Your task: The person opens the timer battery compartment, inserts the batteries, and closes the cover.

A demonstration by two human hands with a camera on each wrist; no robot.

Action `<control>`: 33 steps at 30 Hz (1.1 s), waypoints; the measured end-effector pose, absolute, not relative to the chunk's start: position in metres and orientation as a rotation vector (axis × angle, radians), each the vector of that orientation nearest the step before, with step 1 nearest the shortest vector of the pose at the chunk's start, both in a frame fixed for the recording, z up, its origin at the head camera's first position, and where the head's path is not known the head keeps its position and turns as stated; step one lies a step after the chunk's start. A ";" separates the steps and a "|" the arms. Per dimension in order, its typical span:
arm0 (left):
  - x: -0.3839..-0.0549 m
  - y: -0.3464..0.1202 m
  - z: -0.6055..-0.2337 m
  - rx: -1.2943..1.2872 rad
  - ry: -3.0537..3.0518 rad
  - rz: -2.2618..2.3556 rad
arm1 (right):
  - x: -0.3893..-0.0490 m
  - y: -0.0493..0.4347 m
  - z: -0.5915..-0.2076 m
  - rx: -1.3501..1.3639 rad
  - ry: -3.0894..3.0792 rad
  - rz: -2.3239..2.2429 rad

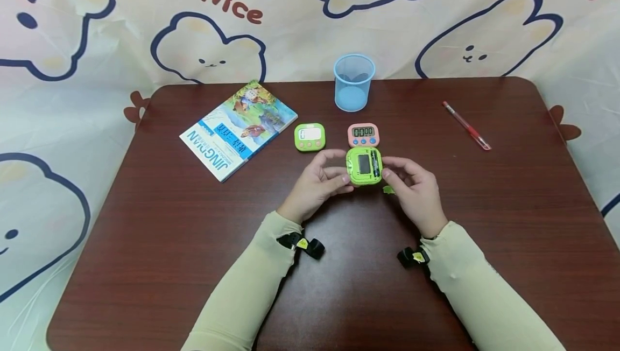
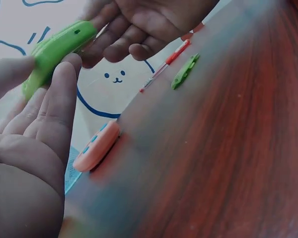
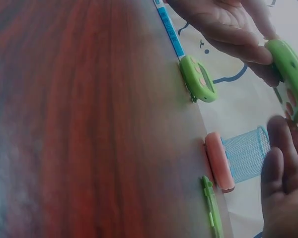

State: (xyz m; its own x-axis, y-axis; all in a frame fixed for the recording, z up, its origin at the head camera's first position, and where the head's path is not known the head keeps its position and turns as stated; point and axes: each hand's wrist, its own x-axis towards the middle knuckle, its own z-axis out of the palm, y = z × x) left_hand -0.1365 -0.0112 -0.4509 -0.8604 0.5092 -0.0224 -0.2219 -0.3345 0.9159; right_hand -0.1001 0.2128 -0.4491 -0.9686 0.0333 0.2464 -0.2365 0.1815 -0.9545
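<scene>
A green digital timer (image 1: 364, 166) is held up above the table, its back toward the head camera and its battery bay uncovered, a dark battery lying along the right side. My left hand (image 1: 317, 183) grips the timer's left edge between thumb and fingers. At the opposite edge, my right hand (image 1: 417, 192) pinches it with thumb and forefinger. In the left wrist view the timer (image 2: 59, 49) appears edge-on between both hands. On the table below the right hand lies a small green battery cover (image 1: 389, 190), also visible in the left wrist view.
Just beyond the hands are a pink timer (image 1: 364, 134) and a second green timer (image 1: 310, 137). A book (image 1: 237, 127) lies at the back left. Behind the timers stands a blue mesh cup (image 1: 352, 98). A red pen (image 1: 466, 125) lies to the right.
</scene>
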 end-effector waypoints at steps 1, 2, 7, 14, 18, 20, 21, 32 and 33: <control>-0.137 -0.011 -0.451 0.380 1.453 2.209 | -0.100 0.213 -0.449 0.228 -2.259 1.896; -0.137 -0.010 -0.451 0.387 1.448 2.196 | -0.099 0.212 -0.448 0.265 -2.281 1.916; -0.136 -0.007 -0.452 0.486 1.488 2.103 | -0.098 0.211 -0.447 0.415 -2.443 1.867; -0.131 -0.001 -0.460 0.557 1.632 2.008 | -0.104 0.221 -0.449 0.422 -2.548 1.703; -0.131 0.000 -0.466 0.514 1.653 2.020 | -0.110 0.239 -0.449 0.372 -2.669 1.483; -0.131 0.001 -0.468 0.490 1.659 2.037 | -0.113 0.251 -0.450 0.347 -2.768 1.366; -0.132 0.001 -0.468 0.475 1.661 2.046 | -0.115 0.257 -0.450 0.340 -2.827 1.311; -0.133 0.000 -0.469 0.404 1.709 2.064 | -0.119 0.282 -0.439 0.427 -3.192 0.999; -0.133 0.000 -0.469 0.403 1.713 2.059 | -0.119 0.281 -0.439 0.427 -3.189 0.995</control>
State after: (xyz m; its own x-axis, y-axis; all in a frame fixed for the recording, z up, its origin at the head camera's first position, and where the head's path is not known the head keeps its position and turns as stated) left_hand -0.1333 0.0000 -0.4688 -0.8656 0.4982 -0.0497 -0.1396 -0.1448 0.9796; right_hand -0.1191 0.2814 -0.4390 -0.9428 -0.3034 -0.1381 -0.1710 0.7959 -0.5808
